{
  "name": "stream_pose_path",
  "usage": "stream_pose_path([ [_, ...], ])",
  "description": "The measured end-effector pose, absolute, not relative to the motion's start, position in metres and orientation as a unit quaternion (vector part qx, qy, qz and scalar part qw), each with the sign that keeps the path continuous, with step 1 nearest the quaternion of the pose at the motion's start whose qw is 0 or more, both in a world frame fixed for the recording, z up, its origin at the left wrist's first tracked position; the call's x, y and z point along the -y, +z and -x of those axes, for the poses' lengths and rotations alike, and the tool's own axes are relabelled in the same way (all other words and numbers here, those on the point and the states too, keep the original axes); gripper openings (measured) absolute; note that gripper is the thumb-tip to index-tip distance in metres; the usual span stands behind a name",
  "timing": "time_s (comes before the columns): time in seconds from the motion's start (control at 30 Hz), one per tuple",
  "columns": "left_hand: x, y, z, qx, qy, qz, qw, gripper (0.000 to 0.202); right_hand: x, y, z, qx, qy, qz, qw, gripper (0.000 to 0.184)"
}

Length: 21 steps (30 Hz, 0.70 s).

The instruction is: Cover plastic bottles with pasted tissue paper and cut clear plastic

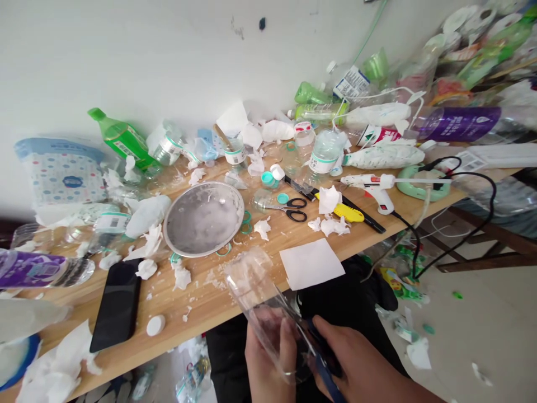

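My left hand grips a transparent plastic bottle piece, cut open and tilted over the table's front edge. A pair of scissors with dark blue handles is in my right hand. The scissor blades lie along the right side of the plastic; whether they are fully closed cannot be made out. On the table just beyond my hands lie a white sheet of paper and a shallow metal bowl with whitish residue. Black-handled scissors rest right of the bowl.
A white glue gun with a black cord, a yellow utility knife and crumpled tissue are on the right. A black phone and a white cap lie left. Plastic bottles, including a green bottle, crowd the wall.
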<state>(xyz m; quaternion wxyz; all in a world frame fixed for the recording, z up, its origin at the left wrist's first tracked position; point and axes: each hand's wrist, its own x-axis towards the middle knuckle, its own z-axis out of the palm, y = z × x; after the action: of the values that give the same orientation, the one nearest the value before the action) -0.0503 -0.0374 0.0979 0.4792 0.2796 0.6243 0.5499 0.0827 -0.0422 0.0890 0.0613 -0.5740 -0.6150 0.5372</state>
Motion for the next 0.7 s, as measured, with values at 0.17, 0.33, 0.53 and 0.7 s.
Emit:
stream_pose_path([
  [0.17,0.039,0.094,0.055,-0.632,0.534,-0.286,0.483,0.039,0.044,0.085,-0.084,0.613,0.531,0.582,0.057,0.017],
  [0.33,0.042,0.085,0.057,-0.631,0.519,-0.284,0.503,0.037,0.042,0.085,-0.087,0.616,0.511,0.598,0.030,0.017],
  [0.53,0.043,0.078,0.056,-0.618,0.518,-0.277,0.523,0.033,0.039,0.086,-0.088,0.615,0.486,0.621,-0.008,0.010],
  [0.7,0.041,0.077,0.053,-0.627,0.527,-0.267,0.508,0.035,0.042,0.081,-0.087,0.618,0.465,0.634,-0.016,0.010],
])
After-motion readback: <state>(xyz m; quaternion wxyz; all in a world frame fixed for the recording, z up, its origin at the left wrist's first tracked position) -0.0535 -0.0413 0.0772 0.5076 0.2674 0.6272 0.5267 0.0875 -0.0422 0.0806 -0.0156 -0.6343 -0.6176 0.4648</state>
